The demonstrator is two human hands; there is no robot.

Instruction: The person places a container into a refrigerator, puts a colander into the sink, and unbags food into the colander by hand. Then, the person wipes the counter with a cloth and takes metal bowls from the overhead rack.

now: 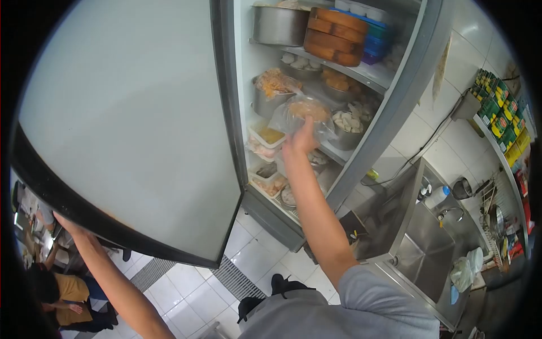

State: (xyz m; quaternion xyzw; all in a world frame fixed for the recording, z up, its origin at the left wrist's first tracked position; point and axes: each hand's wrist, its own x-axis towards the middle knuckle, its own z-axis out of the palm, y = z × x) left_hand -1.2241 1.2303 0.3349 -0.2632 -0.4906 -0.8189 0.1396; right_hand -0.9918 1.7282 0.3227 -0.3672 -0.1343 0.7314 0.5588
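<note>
My right hand (304, 138) reaches into the open fridge, its fingers closed on a clear plastic bag (307, 110) with orange-brown food inside. The bag is at the middle shelf, between a metal pot of bagged shredded orange food (276, 85) and a metal bowl of pale pieces (349, 121). Below it are white plastic tubs, one with yellow content (269, 135). At the far left, my left hand (68, 223) is at the outer edge of the fridge door (130, 130); its fingers are mostly hidden behind the edge.
Bamboo steamers (336, 37) and a large metal pot (279, 25) stand on the upper shelf. To the right is a steel sink (426, 243) with a tap. Another person (70, 294) is at the lower left. A drain grate (234, 279) crosses the tiled floor.
</note>
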